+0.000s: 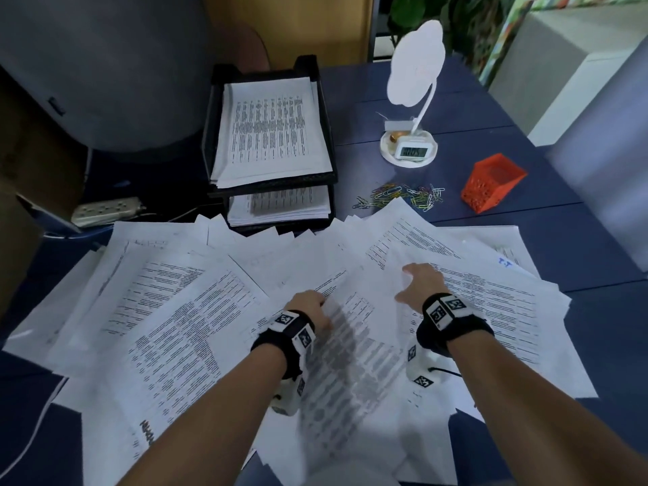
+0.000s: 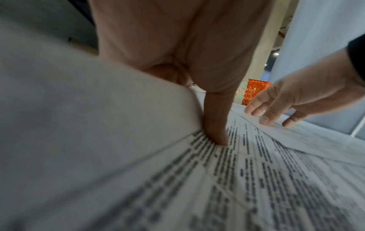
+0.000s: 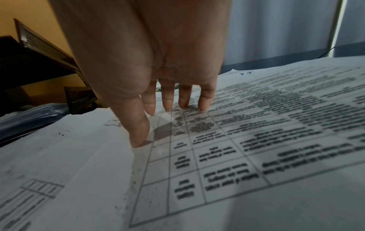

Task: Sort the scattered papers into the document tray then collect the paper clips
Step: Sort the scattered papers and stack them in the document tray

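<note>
The dark blue slatted table (image 1: 456, 110) carries everything, and its whole near half, from the left edge to almost the right edge, lies under a loose spread of white printed paper sheets (image 1: 168, 310), overlapping at many angles. At the far left of the table stands the black two-tier mesh document tray (image 1: 326, 177), each tier already holding a stack of printed pages. Towards the far right edge sits a white desk lamp with a small clock in its base (image 1: 410, 149), and nearer the right edge an orange perforated plastic basket (image 1: 491, 185). Between the tray and the basket, just beyond the far edge of the spread, lies a small heap of coloured paper clips (image 1: 403, 198), untouched. The step in hand looks like the paper sorting, well short of done. The left hand (image 1: 310, 310) has its fingers curled, and the left wrist view shows one finger (image 2: 216, 125) tucked under a lifted sheet edge, gripping it. The right hand (image 1: 419, 284) rests with fingers straight and slightly apart, fingertips (image 3: 184, 101) pressing on a sheet with a printed table. The next move likely calls for drawing the loose sheets together into a squared bundle before carrying them to the tray.
</note>
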